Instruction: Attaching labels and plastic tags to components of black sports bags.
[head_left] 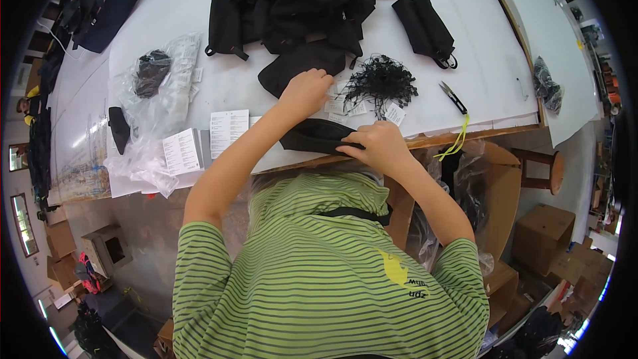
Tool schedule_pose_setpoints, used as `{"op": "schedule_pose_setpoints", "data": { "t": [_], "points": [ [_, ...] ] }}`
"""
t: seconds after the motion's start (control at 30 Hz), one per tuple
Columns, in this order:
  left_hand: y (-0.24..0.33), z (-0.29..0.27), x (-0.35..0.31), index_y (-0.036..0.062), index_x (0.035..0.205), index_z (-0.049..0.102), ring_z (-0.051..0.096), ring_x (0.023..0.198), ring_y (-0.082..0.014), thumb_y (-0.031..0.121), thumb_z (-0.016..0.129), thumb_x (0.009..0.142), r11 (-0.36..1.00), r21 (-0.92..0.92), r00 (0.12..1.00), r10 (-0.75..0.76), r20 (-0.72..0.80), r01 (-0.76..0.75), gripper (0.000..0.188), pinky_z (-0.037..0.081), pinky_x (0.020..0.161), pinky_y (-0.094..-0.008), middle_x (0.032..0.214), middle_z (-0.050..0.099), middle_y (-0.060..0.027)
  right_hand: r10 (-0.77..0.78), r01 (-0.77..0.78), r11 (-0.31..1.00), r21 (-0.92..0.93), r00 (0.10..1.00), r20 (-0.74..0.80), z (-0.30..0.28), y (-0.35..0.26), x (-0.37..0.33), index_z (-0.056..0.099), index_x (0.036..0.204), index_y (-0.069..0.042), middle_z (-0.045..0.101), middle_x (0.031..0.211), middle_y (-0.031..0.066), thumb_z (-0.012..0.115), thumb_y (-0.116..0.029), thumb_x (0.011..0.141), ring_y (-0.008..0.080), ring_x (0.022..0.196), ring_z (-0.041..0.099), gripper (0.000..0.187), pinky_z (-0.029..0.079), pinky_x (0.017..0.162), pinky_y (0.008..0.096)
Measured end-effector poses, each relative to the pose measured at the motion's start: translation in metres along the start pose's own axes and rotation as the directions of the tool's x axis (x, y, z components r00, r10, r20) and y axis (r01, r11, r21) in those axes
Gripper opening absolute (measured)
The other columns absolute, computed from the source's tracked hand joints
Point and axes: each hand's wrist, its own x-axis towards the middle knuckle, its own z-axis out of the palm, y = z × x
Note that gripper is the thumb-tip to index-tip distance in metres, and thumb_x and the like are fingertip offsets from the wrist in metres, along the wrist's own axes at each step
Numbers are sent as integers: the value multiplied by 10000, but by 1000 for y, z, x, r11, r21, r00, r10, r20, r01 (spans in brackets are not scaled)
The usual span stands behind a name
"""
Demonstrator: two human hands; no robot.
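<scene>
A black fabric pouch (307,137) lies at the table's near edge, in front of my body. My right hand (380,146) pinches its right end between thumb and fingers. Beyond the pouch, my left hand (308,93) reaches over the table with its fingers bent together. Whatever those fingers hold, if anything, is hidden. They are beside another flat black pouch (286,70) and close to some white paper tags (337,105). To the right of the tags sits a tangled heap of black strings (380,83).
A large pile of black bags (306,6) covers the far middle, with a rolled black pouch (425,30) to its right. Thread snips (454,98) with a yellow cord lie right. Clear plastic bags (156,103) and stacks of printed labels (183,151) are left. An open carton (498,193) stands below.
</scene>
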Motion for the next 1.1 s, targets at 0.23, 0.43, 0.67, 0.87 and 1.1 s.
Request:
{"op": "schedule_pose_setpoints", "data": {
  "t": [0.23, 0.43, 0.67, 0.87, 1.1],
  "points": [
    [14, -25, -7, 79, 894, 640, 617, 763, -272, 94, 633, 783, 966, -199, 984, -176, -33, 166, 112, 488, 720, -370, 822, 656, -84, 10, -10, 1000, 24, 1000, 2, 0, 1, 1, 726, 735, -108, 632, 608, 46, 726, -358, 752, 234, 556, 609, 250, 459, 540, 331],
    [56, -63, -58, 77, 879, 636, 594, 851, -260, 123, 636, 819, 855, -492, 976, -214, -42, 167, 76, 450, 776, -351, 837, 655, -70, 42, -42, 999, 10, 999, 16, -2, -1, 4, 725, 739, -107, 629, 609, 49, 732, -359, 743, 231, 552, 606, 252, 458, 541, 339],
    [65, -50, -87, 77, 938, 642, 531, 928, -265, 180, 665, 824, 857, -448, 908, -371, -194, 255, 155, 381, 852, -370, 963, 594, -50, 45, -44, 999, 23, 997, -62, -3, -8, 3, 725, 822, -127, 629, 638, 60, 748, -344, 735, 243, 553, 590, 236, 451, 529, 329],
    [49, -39, -96, 66, 931, 651, 524, 935, -251, 172, 684, 812, 906, -381, 963, -244, -110, 186, 163, 355, 841, -347, 949, 597, -64, 165, -154, 982, 105, 980, -110, -3, 0, -7, 725, 875, -113, 652, 684, 83, 753, -340, 739, 269, 551, 580, 266, 458, 547, 343],
    [53, -41, -96, 79, 994, 627, 499, 1057, -255, 182, 728, 779, 961, -185, 867, -265, -421, 204, 259, 347, 919, -369, 1132, 556, -77, 415, -387, 834, 394, 910, 14, -12, 3, -6, 745, 858, -41, 601, 571, 68, 779, -255, 738, 125, 456, 468, 247, 362, 473, 264]
  ]
}}
